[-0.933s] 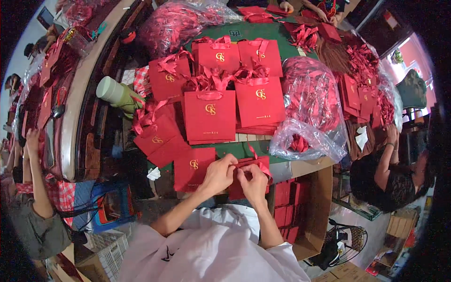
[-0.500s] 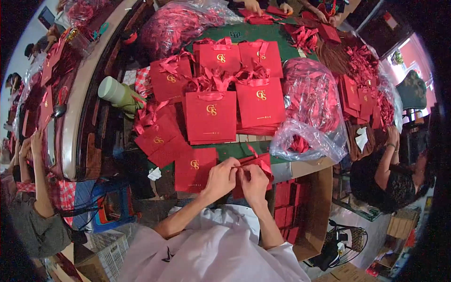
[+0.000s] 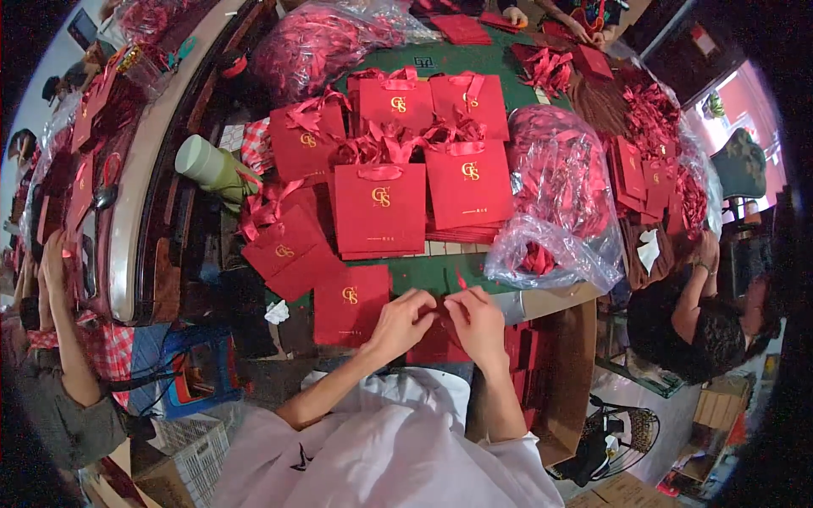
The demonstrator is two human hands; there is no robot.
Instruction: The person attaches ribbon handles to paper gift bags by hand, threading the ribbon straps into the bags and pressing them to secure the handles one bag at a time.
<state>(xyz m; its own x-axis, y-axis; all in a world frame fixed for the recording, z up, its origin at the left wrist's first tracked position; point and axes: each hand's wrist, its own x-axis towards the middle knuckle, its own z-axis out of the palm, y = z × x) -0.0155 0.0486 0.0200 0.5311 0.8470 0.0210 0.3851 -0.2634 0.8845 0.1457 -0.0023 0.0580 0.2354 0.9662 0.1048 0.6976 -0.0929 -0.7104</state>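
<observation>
Low in the middle, at the near table edge, my left hand [image 3: 407, 325] is closed in a pinch, its thumb and forefinger tips facing my right hand. My right hand [image 3: 478, 327] is pinched as well, a small gap away. Whatever the fingertips hold is too small to make out. Just below and between the hands shows a red paper bag [image 3: 434, 345], partly covered by them. Left of my left hand lies another red paper bag [image 3: 351, 306] with gold print. Beyond my hands stand several red paper bags [image 3: 381, 212] with red ribbon handles.
A clear plastic sack of red ribbons [image 3: 563, 182] lies right of the bags, and another sack [image 3: 318, 51] at the far left. A green bottle [image 3: 212, 168] stands by the left edge. Below right is an open cardboard box [image 3: 569, 385] holding red bags. Other people work on both sides.
My hands have drawn slightly apart, the right one moving right. The red bag and its ribbon between them now show lower, less upright. Across the table, a person's hand has left a red bag.
</observation>
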